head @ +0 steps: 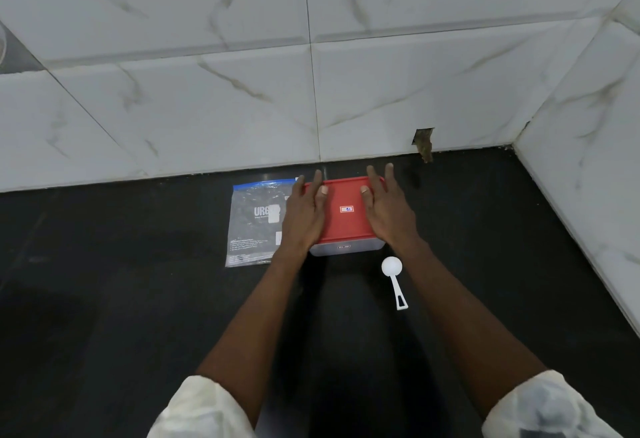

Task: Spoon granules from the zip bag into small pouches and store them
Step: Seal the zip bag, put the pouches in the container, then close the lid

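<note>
A clear box with a red lid [343, 210] sits on the black counter [138, 299], close to the foot of the marble-tiled wall [311, 74]; everything else is placed from this box. The left hand [304, 216] lies flat on the box's left end, fingers spread and stretched toward the wall, the thumb resting on the red lid. The right hand [388, 212] mirrors it on the box's right end, fingers likewise spread and extended, thumb on the lid. Neither hand pinches or closes around anything; both palms press open against the lid's ends, and the lid's small central label shows between the two thumbs.

The zip bag [254, 226] lies flat on the counter just left of the box, its blue seal strip toward the wall, its right edge tucked under the left hand and wrist. It is outside either hand's hold. The white spoon [394, 278] lies on the counter just in front of the box's right corner, bowl nearest the box, handle pointing toward the person, below the right wrist and not touching it. Pale sleeves [204, 410] cover both upper arms.
</note>
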